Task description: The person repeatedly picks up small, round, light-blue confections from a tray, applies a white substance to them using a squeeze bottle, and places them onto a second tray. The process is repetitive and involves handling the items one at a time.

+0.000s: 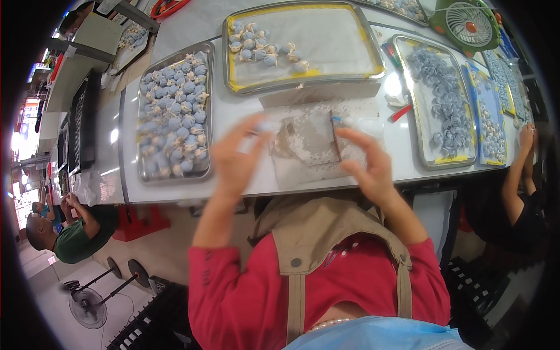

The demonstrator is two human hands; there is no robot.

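Observation:
My left hand (236,157) is raised left of a stained grey work board (306,137) and is smeared by motion. Between its thumb and forefinger is a small pale blue piece (264,125), too blurred to name. Over the board's right side, my right hand (370,166) has thumb and forefinger spread apart. Beside those fingertips a thin dark stick (336,143) with a bit of blue near its far end stands out against the board. Whether the fingers touch the stick I cannot tell.
Left stands a metal tray (211,116) full of small blue-and-cream pieces. A larger tray (326,38) behind holds several more. At right are a tray of blue ruffled pieces (446,96), a red-handled tool (401,112) and a green fan (466,26). Other people sit at both sides.

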